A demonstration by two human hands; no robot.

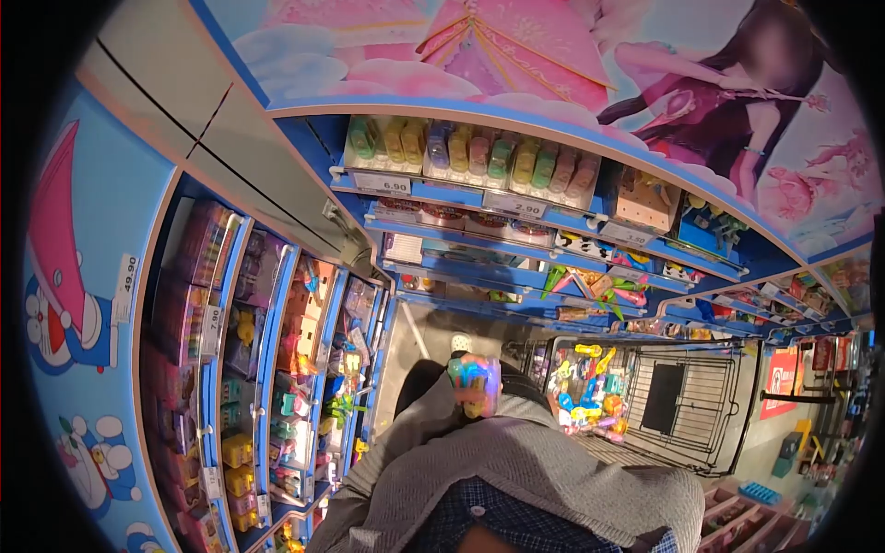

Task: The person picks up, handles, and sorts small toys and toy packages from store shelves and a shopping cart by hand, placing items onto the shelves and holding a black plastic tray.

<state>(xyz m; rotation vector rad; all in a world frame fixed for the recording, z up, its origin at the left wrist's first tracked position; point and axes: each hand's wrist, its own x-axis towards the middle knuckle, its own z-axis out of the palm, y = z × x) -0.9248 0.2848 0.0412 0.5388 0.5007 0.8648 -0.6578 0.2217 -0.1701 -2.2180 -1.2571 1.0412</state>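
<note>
Though it is blurred, one multicoloured plastic container (477, 385): taken up in left hand (455, 398), fingers apparently curled round it; outside black-wire shopping cart (664, 398); right hand unseen

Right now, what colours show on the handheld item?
The blurred handheld item shows mixed colours, including pink, purple and yellow; head view.

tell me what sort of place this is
Most likely a shop, perhaps its toy or stationery aisle: blue shelves hold rows of small colourful goods, a price label reads 6.90, and what looks like a wire shopping cart stands nearby.
</note>
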